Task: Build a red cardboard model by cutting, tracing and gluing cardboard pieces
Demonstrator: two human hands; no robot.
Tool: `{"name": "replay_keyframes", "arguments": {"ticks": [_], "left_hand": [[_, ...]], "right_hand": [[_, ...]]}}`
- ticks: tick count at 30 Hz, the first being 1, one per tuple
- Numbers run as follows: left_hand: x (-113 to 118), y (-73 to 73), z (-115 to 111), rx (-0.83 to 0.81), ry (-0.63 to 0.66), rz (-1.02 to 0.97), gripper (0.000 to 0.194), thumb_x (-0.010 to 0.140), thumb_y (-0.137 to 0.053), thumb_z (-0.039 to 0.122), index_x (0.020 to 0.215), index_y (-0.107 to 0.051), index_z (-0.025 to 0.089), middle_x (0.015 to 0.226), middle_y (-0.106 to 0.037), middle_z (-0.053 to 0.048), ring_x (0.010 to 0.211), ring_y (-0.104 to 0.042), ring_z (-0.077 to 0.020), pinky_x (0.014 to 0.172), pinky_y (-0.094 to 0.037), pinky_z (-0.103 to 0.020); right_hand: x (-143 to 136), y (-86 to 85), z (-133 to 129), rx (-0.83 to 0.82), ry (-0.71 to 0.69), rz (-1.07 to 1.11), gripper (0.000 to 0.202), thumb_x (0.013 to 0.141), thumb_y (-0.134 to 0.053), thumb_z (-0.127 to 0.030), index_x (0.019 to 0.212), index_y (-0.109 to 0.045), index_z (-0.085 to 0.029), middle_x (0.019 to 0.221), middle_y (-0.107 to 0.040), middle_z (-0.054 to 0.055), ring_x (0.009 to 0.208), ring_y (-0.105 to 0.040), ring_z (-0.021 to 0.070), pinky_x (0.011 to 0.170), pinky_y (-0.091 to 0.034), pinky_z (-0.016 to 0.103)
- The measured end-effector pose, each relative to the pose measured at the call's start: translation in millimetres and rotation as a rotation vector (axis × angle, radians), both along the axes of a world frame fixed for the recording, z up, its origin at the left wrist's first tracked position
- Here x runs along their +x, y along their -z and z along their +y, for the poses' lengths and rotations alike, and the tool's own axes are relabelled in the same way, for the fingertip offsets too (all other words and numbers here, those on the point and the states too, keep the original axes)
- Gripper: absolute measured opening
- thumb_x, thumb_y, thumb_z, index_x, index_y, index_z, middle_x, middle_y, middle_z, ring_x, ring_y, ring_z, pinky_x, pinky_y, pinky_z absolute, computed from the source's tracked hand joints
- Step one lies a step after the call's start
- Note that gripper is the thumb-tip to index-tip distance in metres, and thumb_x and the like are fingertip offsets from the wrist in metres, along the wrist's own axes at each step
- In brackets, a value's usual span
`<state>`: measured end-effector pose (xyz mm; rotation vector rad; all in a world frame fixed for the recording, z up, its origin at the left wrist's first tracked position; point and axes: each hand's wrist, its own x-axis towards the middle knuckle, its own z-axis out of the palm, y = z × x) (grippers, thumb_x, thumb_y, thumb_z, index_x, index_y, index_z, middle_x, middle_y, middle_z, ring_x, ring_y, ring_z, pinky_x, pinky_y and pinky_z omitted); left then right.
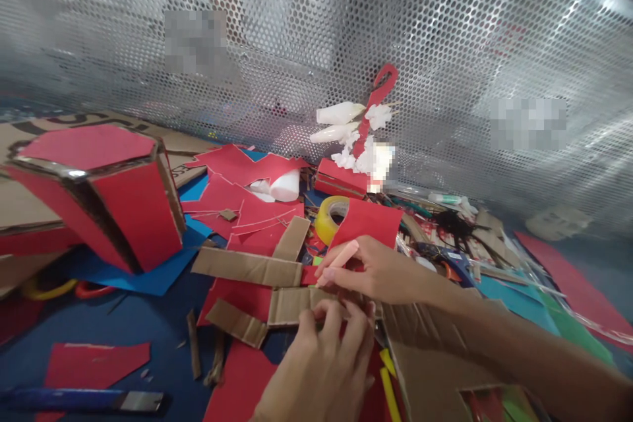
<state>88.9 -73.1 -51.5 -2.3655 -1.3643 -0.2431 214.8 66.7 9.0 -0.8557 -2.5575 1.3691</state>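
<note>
Pale pink, one stick (341,262) is pinched in my right hand (368,271) near one cardboard strip (289,306), where my left hand (326,349) bends its fingers, gripping or not I can't tell from afar, with one yellow tape roll (323,221) behind.

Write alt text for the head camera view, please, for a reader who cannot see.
The left hand and right hand work close together at brown cardboard strips on a cluttered blue surface. Around them are red sheets, yellow tape and a red faceted box; a perforated panel stands behind.
</note>
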Motion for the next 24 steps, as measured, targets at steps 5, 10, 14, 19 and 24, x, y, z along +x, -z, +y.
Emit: {"name": "replay_keyframes", "arguments": {"ticks": [5, 10, 14, 19, 24], "left_hand": [[2, 1.4, 1, 0.013, 0.001, -0.035, 0.058, 0.105, -0.038, 0.054, 0.143, -0.062, 0.019, 0.116, -0.067, -0.014, 0.095, -0.061, -0.0269, 0.066, -0.047, -0.038], [2, 2.5, 1, 0.028, -0.001, -0.042, 0.057, 0.105, -0.038, 0.051, 0.145, -0.060, 0.018, 0.116, -0.067, -0.014, 0.097, -0.062, -0.0280, 0.065, -0.048, -0.039], [3, 4.3, 0, 0.052, -0.013, -0.047, 0.057, 0.105, -0.037, 0.052, 0.146, -0.059, 0.019, 0.121, -0.066, -0.013, 0.105, -0.061, -0.0301, 0.068, -0.049, -0.040], [4, 8.6, 1, 0.071, -0.003, -0.043, 0.057, 0.106, -0.035, 0.052, 0.146, -0.060, 0.020, 0.126, -0.065, -0.015, 0.105, -0.060, -0.0296, 0.071, -0.050, -0.042], [3, 8.1, 1, 0.054, -0.009, -0.043, 0.055, 0.106, -0.037, 0.050, 0.147, -0.059, 0.020, 0.127, -0.066, -0.015, 0.101, -0.062, -0.0287, 0.069, -0.049, -0.041]], "right_hand": [[-13, -1.1, -2, 0.018, -0.061, 0.008, 0.023, 0.096, -0.061, -0.030, 0.094, -0.082, -0.020, 0.108, -0.079, 0.003, 0.097, -0.071, 0.0190, 0.082, -0.053, 0.027], [-28, 1.6, -4, 0.021, -0.104, 0.009, 0.022, 0.096, -0.062, -0.030, 0.095, -0.080, -0.019, 0.103, -0.080, 0.003, 0.088, -0.071, 0.0164, 0.074, -0.052, 0.025], [-40, 5.3, -6, 0.033, -0.124, 0.013, 0.020, 0.096, -0.062, -0.029, 0.100, -0.080, -0.020, 0.099, -0.080, 0.001, 0.085, -0.071, 0.0162, 0.074, -0.052, 0.025], [-53, 7.3, -8, 0.006, -0.167, 0.040, 0.022, 0.098, -0.062, -0.031, 0.103, -0.081, -0.021, 0.108, -0.080, 0.004, 0.097, -0.072, 0.0204, 0.080, -0.054, 0.028], [-53, -7.6, -9, -0.013, -0.122, 0.184, 0.023, 0.099, -0.063, -0.034, 0.099, -0.083, -0.023, 0.115, -0.078, 0.004, 0.103, -0.071, 0.0194, 0.088, -0.056, 0.029]]}}
